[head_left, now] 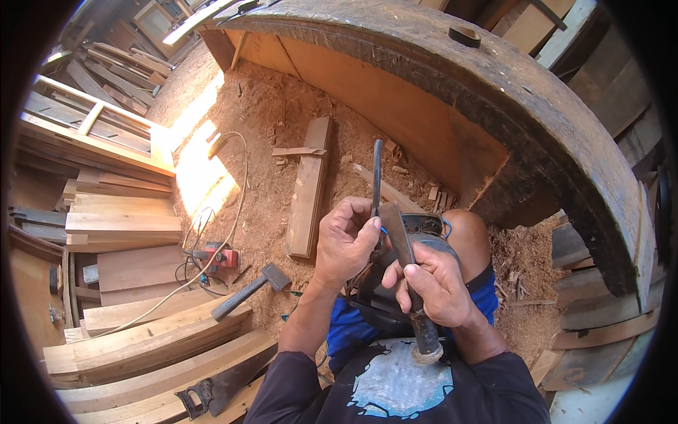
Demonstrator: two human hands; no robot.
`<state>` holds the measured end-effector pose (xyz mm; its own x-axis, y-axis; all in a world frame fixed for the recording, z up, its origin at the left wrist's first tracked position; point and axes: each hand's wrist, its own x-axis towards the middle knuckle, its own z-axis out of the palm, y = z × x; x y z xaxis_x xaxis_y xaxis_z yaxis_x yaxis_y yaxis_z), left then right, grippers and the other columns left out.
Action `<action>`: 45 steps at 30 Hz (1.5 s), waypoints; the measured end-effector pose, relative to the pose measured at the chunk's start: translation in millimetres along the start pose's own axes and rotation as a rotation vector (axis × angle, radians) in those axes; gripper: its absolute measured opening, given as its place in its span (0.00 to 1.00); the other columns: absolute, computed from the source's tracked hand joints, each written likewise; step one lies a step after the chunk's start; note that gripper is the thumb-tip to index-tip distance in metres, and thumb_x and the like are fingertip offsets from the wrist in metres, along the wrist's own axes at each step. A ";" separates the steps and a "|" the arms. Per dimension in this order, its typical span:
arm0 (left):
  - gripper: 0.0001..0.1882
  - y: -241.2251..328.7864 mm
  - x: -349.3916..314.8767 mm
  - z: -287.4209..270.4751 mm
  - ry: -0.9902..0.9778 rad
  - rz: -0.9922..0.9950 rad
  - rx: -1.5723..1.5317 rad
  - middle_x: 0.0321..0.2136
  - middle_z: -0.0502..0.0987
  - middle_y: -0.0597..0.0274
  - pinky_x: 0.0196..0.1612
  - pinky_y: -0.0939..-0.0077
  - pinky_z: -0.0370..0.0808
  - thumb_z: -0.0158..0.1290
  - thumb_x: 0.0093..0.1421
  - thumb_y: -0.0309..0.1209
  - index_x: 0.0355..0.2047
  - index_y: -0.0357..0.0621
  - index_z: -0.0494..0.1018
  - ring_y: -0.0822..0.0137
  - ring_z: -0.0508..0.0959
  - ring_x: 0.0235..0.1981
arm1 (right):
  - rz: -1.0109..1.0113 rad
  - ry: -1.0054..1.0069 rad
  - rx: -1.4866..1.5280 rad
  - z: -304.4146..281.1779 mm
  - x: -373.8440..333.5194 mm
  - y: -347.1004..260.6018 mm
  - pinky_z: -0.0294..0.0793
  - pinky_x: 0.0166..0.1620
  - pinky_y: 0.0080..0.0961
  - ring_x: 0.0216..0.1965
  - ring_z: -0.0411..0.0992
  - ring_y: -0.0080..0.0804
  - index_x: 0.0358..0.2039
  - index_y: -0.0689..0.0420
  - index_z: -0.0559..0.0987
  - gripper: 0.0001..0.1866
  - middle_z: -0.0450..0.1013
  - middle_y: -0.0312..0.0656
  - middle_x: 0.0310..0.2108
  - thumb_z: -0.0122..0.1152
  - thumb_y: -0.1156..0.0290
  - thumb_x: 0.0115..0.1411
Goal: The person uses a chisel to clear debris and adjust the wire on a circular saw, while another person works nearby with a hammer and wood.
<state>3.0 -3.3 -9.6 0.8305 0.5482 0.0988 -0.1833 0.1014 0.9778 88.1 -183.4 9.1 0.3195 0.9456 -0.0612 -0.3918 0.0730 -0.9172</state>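
In front of my body I hold a chisel (397, 233) in my right hand (441, 283). Its flat, brownish blade slants up toward my left hand, and its dark handle (424, 332), with a frayed pale end, points down at my shirt. My left hand (346, 237) pinches a slim dark metal bar (377, 177), which stands nearly upright and curves slightly at its top. Bar and blade are close side by side; whether they touch I cannot tell. Behind my hands, near my bare knee (466, 237), is a partly hidden dark object with blue cord (424, 225).
A large curved wooden piece (565, 134) arches across the far and right side, carrying a small dark ring (465, 37). Left lie a hammer (275, 277), a red power tool (219, 256) with cable, a handsaw (205, 397) and stacked boards (123, 225). A plank (311, 187) rests on sawdust.
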 end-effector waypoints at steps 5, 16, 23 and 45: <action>0.09 -3.1 -1.3 -6.0 -0.001 -0.023 0.049 0.35 0.80 0.62 0.41 0.81 0.78 0.52 0.65 0.19 0.46 0.32 0.73 0.76 0.79 0.37 | 0.029 -0.013 -0.013 0.0 -1.2 1.9 0.71 0.30 0.15 0.25 0.71 0.16 0.62 0.68 0.66 0.21 0.74 0.40 0.37 0.41 0.68 0.75; 0.07 -9.1 -2.3 -8.4 -0.021 -0.012 0.002 0.35 0.79 0.59 0.39 0.80 0.81 0.53 0.65 0.20 0.43 0.33 0.72 0.76 0.79 0.35 | 0.026 0.010 0.004 0.2 -1.1 8.5 0.70 0.29 0.15 0.25 0.70 0.16 0.62 0.69 0.66 0.21 0.74 0.39 0.37 0.41 0.69 0.74; 0.07 -6.8 -2.5 -3.4 -0.024 -0.006 -0.004 0.34 0.79 0.61 0.38 0.81 0.80 0.55 0.64 0.19 0.42 0.35 0.72 0.77 0.79 0.34 | 0.014 0.014 0.049 1.4 0.4 9.4 0.69 0.28 0.15 0.24 0.69 0.16 0.62 0.69 0.67 0.22 0.74 0.38 0.37 0.40 0.71 0.73; 0.08 -5.4 -3.4 8.0 0.058 0.196 0.174 0.28 0.72 0.65 0.21 0.85 0.75 0.53 0.61 0.15 0.40 0.35 0.70 0.76 0.80 0.22 | -0.078 0.036 0.200 18.0 -3.3 20.4 0.70 0.27 0.15 0.22 0.66 0.15 0.59 0.65 0.67 0.19 0.70 0.35 0.33 0.43 0.65 0.75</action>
<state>5.4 -12.3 -13.7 0.7555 0.5905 0.2839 -0.2403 -0.1534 0.9585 63.5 -179.3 -2.4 0.3846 0.9230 -0.0098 -0.5268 0.2108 -0.8234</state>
